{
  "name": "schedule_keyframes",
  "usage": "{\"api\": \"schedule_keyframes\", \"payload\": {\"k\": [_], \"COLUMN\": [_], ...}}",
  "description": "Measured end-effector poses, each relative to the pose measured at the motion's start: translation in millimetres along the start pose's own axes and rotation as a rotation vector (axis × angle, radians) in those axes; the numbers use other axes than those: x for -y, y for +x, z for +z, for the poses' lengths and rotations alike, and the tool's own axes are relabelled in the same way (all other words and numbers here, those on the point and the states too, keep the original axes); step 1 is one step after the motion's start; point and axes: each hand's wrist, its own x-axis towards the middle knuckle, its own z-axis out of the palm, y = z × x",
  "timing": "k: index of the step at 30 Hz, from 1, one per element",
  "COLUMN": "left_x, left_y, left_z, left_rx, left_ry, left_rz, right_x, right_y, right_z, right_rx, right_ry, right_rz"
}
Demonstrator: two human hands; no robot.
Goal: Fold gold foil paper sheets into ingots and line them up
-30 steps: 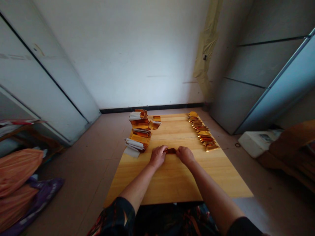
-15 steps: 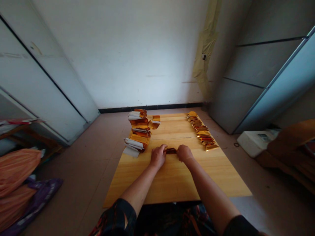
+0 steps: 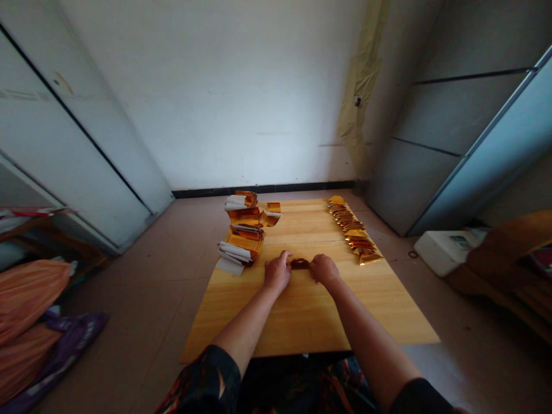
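Observation:
A small piece of shiny golden-brown foil paper [image 3: 300, 264] spans the gap between my two hands, low over the wooden table [image 3: 310, 316]. My left hand [image 3: 278, 272] pinches its left end. The right end is gripped by my right hand [image 3: 324, 269], whose fingers are curled and partly hidden from me. To the left lie stacks of gold foil paper with white backs [image 3: 236, 251], some of them curling. Along the right side runs a row of folded gold foil pieces [image 3: 356, 233], overlapping one another.
A white wall [image 3: 259, 103] rises behind the table. On the right are a grey cabinet [image 3: 444, 126] and a white box [image 3: 446, 252] on the floor. Orange and purple bags [image 3: 38, 333] lie at the left.
The middle of the foil paper between my hands now bows into a raised arch, where it looked flatter before. Both hands stay in nearly the same place.

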Motion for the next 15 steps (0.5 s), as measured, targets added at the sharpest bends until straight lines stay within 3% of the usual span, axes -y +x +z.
{"api": "schedule_keyframes", "payload": {"k": [8, 15], "left_x": [-3.4, -1.2], "left_y": [-2.6, -2.7], "left_z": [-0.3, 3.3], "left_rx": [-0.014, -0.032], "left_ry": [-0.002, -0.044], "left_rz": [-0.064, -0.088], "right_x": [-3.1, -4.1], "right_y": [-0.1, -0.4], "right_z": [-0.1, 1.3], "right_rx": [0.072, 0.055], "right_ry": [0.253, 0.288], "right_rz": [0.083, 0.105]}}
